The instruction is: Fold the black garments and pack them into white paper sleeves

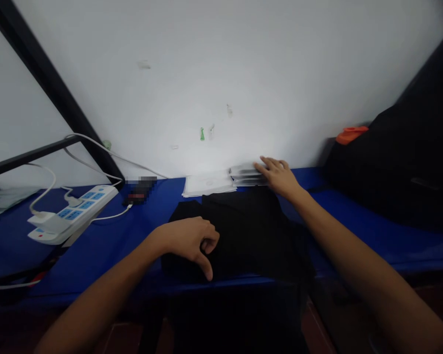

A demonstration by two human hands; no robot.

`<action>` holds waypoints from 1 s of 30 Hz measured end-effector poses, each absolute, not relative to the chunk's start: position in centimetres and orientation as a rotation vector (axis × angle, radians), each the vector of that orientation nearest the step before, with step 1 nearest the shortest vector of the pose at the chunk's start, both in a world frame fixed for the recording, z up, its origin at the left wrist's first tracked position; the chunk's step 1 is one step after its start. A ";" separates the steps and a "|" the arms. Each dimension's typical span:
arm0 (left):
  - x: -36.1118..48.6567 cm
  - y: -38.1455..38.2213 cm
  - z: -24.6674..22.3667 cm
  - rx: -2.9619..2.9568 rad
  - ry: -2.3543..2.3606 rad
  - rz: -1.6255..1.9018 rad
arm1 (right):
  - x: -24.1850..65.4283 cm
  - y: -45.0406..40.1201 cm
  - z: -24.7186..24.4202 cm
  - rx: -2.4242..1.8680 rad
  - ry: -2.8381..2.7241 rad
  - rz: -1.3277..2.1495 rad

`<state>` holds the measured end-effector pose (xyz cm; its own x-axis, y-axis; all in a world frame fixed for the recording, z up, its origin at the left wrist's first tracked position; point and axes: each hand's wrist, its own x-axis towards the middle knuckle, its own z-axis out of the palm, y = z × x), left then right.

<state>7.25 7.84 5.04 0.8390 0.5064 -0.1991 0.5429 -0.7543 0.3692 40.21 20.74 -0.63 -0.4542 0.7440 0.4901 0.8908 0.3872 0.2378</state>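
Black cloth [243,231] lies under 1 left hand [192,238], 1 right hand [278,178] beyond.

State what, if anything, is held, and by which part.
Left hand: nothing visible, over black cloth. Right hand: at the right end of a blurred pale stack; grip unclear.

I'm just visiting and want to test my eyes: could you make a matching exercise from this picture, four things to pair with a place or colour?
Things:
1. Left hand
2. Power strip
3. Right hand
4. Table

Places and colours:
A. at the pale stack by the wall
B. blue
C. over the black cloth
D. white

Right pairs: 1-C, 2-D, 3-A, 4-B.
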 end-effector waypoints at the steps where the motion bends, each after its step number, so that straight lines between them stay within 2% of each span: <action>1: 7.3 7.8 4.9 2.586 0.807 -0.162 | 40.5 21.3 -1.1 -1.438 -2.409 -0.646; 4: 7.1 7.8 4.7 2.567 0.796 -0.190 | 41.0 21.9 -1.4 -1.428 -2.471 -0.532; 8: 6.8 8.0 5.2 2.584 0.722 -0.098 | 39.7 19.7 0.8 -1.263 -2.417 -0.314; 13: 6.1 9.0 5.4 2.609 0.848 0.113 | 34.9 13.1 3.8 -0.934 -2.524 0.414; 15: 5.7 9.6 5.1 2.602 0.961 0.226 | 33.2 10.9 4.1 -0.851 -2.661 0.541; 19: 4.9 11.0 4.2 2.642 1.193 0.361 | 33.0 10.2 3.7 -0.935 -2.778 0.567; 23: 4.4 12.5 2.9 2.693 1.431 0.420 | 36.4 13.2 3.5 -1.141 -2.721 0.826; 26: 4.3 13.7 1.7 2.702 1.429 0.513 | 38.8 15.4 3.3 -1.268 -2.654 0.903; 28: 4.0 14.6 0.8 2.726 1.378 0.587 | 39.6 16.4 2.7 -1.317 -2.612 0.763; 30: 3.6 15.5 -0.1 2.732 1.323 0.606 | 39.7 17.1 1.9 -1.309 -2.588 0.474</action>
